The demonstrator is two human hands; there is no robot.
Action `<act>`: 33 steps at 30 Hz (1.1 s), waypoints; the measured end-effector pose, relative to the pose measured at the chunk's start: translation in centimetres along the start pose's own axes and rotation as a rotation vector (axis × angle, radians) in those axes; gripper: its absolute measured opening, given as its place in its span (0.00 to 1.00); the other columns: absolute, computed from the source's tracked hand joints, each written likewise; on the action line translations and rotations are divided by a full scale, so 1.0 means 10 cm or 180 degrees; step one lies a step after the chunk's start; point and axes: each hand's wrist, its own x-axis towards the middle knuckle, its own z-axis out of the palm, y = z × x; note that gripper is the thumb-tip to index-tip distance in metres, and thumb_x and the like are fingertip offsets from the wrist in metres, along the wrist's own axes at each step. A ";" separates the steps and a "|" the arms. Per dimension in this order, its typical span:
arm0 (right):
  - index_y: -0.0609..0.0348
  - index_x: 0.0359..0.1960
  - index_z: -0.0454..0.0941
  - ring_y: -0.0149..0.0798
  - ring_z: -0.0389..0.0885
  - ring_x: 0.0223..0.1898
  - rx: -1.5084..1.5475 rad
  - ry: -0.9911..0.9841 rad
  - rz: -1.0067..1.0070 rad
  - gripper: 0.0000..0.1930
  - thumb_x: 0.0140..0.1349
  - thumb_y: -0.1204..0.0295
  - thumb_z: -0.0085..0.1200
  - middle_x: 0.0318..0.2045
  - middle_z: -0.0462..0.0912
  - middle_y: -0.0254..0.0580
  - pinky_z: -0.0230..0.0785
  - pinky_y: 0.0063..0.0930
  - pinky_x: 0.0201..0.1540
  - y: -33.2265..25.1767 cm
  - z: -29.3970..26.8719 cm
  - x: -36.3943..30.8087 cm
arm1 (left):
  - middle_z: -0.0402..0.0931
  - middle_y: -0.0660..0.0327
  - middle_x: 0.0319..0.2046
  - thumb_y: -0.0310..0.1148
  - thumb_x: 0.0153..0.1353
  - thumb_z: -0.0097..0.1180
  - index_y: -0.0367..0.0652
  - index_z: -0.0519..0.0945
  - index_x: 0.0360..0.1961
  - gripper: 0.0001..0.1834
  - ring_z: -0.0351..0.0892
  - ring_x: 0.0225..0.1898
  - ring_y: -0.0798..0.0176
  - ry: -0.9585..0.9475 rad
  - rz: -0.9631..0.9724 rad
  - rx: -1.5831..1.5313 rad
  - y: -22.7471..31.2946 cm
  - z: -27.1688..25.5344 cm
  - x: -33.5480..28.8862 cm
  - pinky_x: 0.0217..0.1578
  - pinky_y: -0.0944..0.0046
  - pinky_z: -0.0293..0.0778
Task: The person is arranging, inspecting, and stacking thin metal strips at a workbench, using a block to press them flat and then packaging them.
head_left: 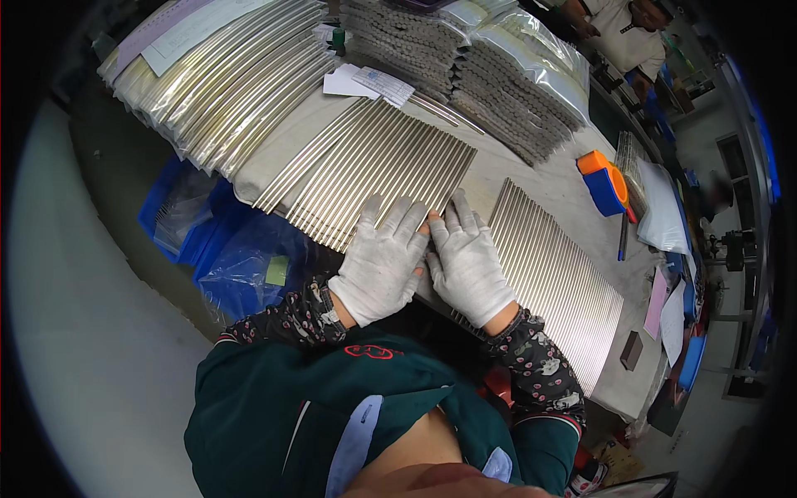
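Observation:
My left hand (378, 270), in a white glove, lies with fingers stretched over the near ends of a row of thin metal rods (390, 158). Close beside it, my right hand (471, 270), gloved alike, reaches along the right edge of that row with its fingers extended. The thumbs and index fingers of the two hands nearly meet, and some bare fingertips show there. To the right of my right hand is a second, denser row of metal rods (556, 278), lying side by side on the table. Whether either hand presses on a rod I cannot tell.
Bagged rods (224, 79) are piled at the far left, and stacked grey bundles (407, 50) stand at the back. Orange and blue tape rolls (603, 183) sit at right, near a small dark block (631, 351). Blue bins (178, 207) are below the table's left edge. Another person (627, 33) is beyond.

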 end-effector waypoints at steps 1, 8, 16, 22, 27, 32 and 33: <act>0.74 0.54 0.70 0.59 0.59 0.67 -0.0019 -0.0001 -0.0029 0.26 0.58 0.66 0.50 0.54 0.74 0.66 0.56 0.51 0.65 -0.03 0.00 0.06 | 0.67 0.50 0.56 0.40 0.49 0.59 0.34 0.78 0.49 0.28 0.61 0.63 0.51 -0.0003 0.0021 0.0018 -0.05 -0.04 0.00 0.65 0.42 0.47; 0.72 0.55 0.69 0.60 0.60 0.66 0.0051 -0.0009 -0.0066 0.28 0.55 0.67 0.55 0.56 0.71 0.68 0.58 0.49 0.65 -0.19 -0.14 0.21 | 0.68 0.50 0.56 0.40 0.50 0.59 0.34 0.76 0.50 0.28 0.62 0.62 0.50 0.0084 0.0025 0.0284 -0.18 -0.28 -0.04 0.65 0.45 0.51; 0.69 0.58 0.68 0.61 0.62 0.65 0.0008 0.0017 -0.0010 0.27 0.58 0.66 0.53 0.56 0.70 0.68 0.60 0.52 0.63 -0.12 -0.31 -0.11 | 0.67 0.50 0.59 0.47 0.54 0.60 0.36 0.75 0.53 0.31 0.61 0.65 0.50 0.0116 0.0136 0.0206 0.04 -0.56 -0.08 0.67 0.46 0.49; 0.68 0.58 0.69 0.61 0.62 0.65 -0.0029 0.0074 -0.0020 0.27 0.60 0.64 0.52 0.57 0.69 0.67 0.60 0.53 0.63 0.00 -0.29 -0.37 | 0.69 0.48 0.58 0.35 0.56 0.57 0.35 0.75 0.53 0.24 0.65 0.62 0.47 0.0572 -0.0683 0.0924 -0.71 -0.53 0.05 0.64 0.47 0.57; 0.66 0.59 0.69 0.62 0.61 0.65 -0.0033 0.0093 -0.0041 0.28 0.59 0.63 0.53 0.58 0.68 0.65 0.60 0.54 0.63 0.01 -0.37 -0.35 | 0.67 0.48 0.60 0.37 0.57 0.57 0.37 0.76 0.53 0.24 0.62 0.64 0.49 0.0232 -0.0668 0.1164 -0.84 -0.56 0.05 0.66 0.47 0.55; 0.66 0.59 0.69 0.60 0.59 0.66 0.0213 0.0327 -0.0090 0.29 0.59 0.59 0.53 0.61 0.66 0.61 0.57 0.56 0.64 0.05 -0.39 -0.37 | 0.56 0.43 0.67 0.45 0.62 0.52 0.29 0.65 0.62 0.34 0.52 0.69 0.42 -0.0335 -0.0367 0.0557 -0.42 -0.49 0.11 0.70 0.47 0.47; 0.66 0.59 0.69 0.60 0.59 0.66 0.0229 0.0327 -0.0110 0.29 0.59 0.59 0.53 0.61 0.66 0.61 0.57 0.56 0.64 0.04 -0.38 -0.37 | 0.54 0.41 0.67 0.46 0.62 0.52 0.27 0.64 0.62 0.36 0.51 0.70 0.40 -0.0514 -0.0299 0.0546 -0.38 -0.51 0.10 0.70 0.46 0.46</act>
